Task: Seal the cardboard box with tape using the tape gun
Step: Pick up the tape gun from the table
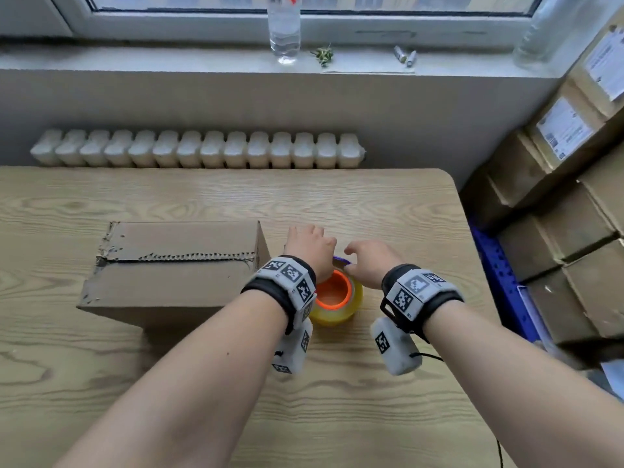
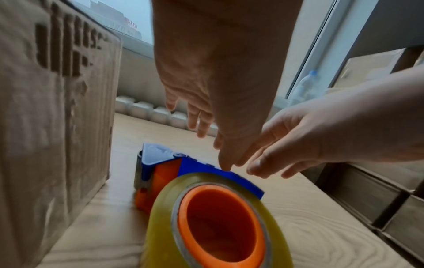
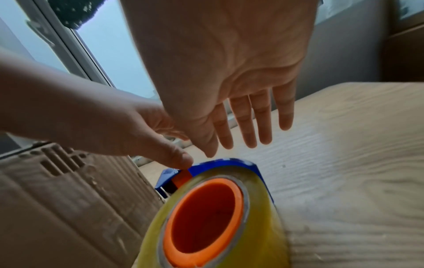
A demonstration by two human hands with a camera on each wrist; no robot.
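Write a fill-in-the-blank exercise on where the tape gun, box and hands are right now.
1. The tape gun lies on the table, just ____ of the cardboard box in the head view.
2. The core inside the yellowish tape roll is ____.
3. The seam along the box top carries no ____ yet.
4. The left hand and right hand have ____ fingers above the gun.

Missing words: right; orange; tape; straight
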